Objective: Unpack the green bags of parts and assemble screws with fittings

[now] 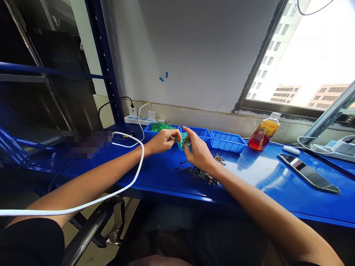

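Between my two hands is a small green plastic bag [183,141], with some metal pieces showing inside it. My left hand [165,140] pinches its left edge, thumb and fingers curled together. On the other side my right hand [197,147] grips the bag between thumb and fingers. Below my right hand lies a loose heap of screws [196,173] on the blue table [155,173]. Small brassy metal parts [219,159] sit beside my right wrist. Behind the hands, a blue tray [148,129] holds more green bags [163,126].
Two more blue bins, a middle one [203,133] and a right one [229,142], line the wall. A drink bottle [264,132] and a phone [308,173] lie to the right. A white cable [138,166] crosses over my left forearm. A power strip [142,120] is at the back.
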A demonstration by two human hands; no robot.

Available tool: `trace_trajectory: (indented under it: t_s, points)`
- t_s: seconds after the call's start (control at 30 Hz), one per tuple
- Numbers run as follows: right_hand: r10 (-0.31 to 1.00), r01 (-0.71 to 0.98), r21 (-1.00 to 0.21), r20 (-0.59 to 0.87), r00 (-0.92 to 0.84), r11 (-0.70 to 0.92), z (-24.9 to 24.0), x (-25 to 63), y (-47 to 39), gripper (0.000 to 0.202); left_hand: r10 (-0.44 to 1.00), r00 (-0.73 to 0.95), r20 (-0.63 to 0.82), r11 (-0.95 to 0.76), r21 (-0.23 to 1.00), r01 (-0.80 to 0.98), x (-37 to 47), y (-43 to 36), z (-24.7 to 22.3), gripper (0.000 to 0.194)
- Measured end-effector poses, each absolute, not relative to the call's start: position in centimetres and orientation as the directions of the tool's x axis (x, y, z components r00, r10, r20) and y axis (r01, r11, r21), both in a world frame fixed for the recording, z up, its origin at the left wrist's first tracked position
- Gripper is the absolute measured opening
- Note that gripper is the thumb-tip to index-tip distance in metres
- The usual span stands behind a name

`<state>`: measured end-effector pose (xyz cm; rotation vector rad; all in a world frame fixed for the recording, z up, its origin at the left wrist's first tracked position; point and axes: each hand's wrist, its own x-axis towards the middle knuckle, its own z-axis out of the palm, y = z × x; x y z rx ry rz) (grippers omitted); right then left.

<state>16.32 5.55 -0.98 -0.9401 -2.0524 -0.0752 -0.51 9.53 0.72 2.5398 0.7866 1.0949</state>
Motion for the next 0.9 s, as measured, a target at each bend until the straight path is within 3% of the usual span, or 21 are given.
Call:
trace_trajectory:
  t_s: [0.13, 0.23, 0.43, 0.53, 0.77, 0.9]
  points:
    - [0.569, 0.648, -0.225, 0.726, -0.386, 0.727, -0.9, 16.3, 5.3, 0.053, 0.538, 0.591, 0.601, -0.843, 0.378, 0.383, -0.7, 9.5, 0.8, 0.021]
    - [0.601, 0.655, -0.268, 0.715, -0.356, 0.706, -0.7, 16.2, 5.2, 0.050, 0.506, 0.614, 0.606, -0.862, 0.338, 0.378, -0.7, 9.4, 0.8, 0.022]
    - [0.791, 0.586, -0.602, 0.601, -0.115, 0.543, -0.2, 15.9, 5.8, 0.020, 0.478, 0.607, 0.634, -0.877, 0.305, 0.371, -0.7, 9.2, 1.0, 0.025]
    - [0.814, 0.520, -0.680, 0.579, -0.049, 0.516, 0.0, 15.9, 6.1, 0.011, 0.505, 0.557, 0.659, -0.859, 0.323, 0.396, -0.8, 9.2, 1.2, 0.027]
    - [0.813, 0.479, -0.720, 0.582, 0.022, 0.503, -0.3, 15.8, 6.4, 0.008, 0.554, 0.523, 0.648, -0.832, 0.403, 0.381, -0.8, 9.1, 0.8, 0.032]
    - [0.805, 0.520, -0.704, 0.590, 0.052, 0.483, -0.3, 15.7, 6.2, 0.009, 0.547, 0.526, 0.651, -0.833, 0.362, 0.419, -0.5, 8.9, 0.9, 0.026]
